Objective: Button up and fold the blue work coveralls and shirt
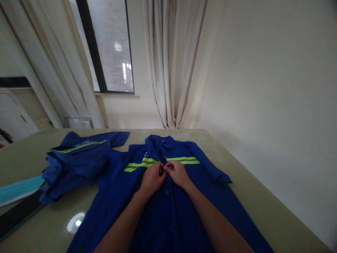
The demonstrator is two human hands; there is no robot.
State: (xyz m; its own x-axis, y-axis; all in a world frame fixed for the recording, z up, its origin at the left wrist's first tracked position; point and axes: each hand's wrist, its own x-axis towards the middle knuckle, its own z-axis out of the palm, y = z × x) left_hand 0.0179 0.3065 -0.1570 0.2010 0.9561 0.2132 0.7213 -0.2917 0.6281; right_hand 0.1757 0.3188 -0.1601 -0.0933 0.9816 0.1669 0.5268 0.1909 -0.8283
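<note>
A blue work shirt [210, 189] with yellow-green and grey reflective bands lies front side up on the table, its collar pointing away from me. My left hand [154, 177] and my right hand [177, 172] meet at its front placket, just below the chest band. Both hands are closed, with fingertips pinching the placket cloth close together. Whatever small part sits between the fingertips is hidden. Below the hands a button [167, 192] shows on the placket.
Left of the shirt lies a second blue garment [79, 165], bunched up, with similar bands. A light blue face mask [21, 189] and a dark flat object [18, 214] are at the far left of the table [247, 175]. A wall [276, 88] borders the right side; curtains [171, 63] hang behind.
</note>
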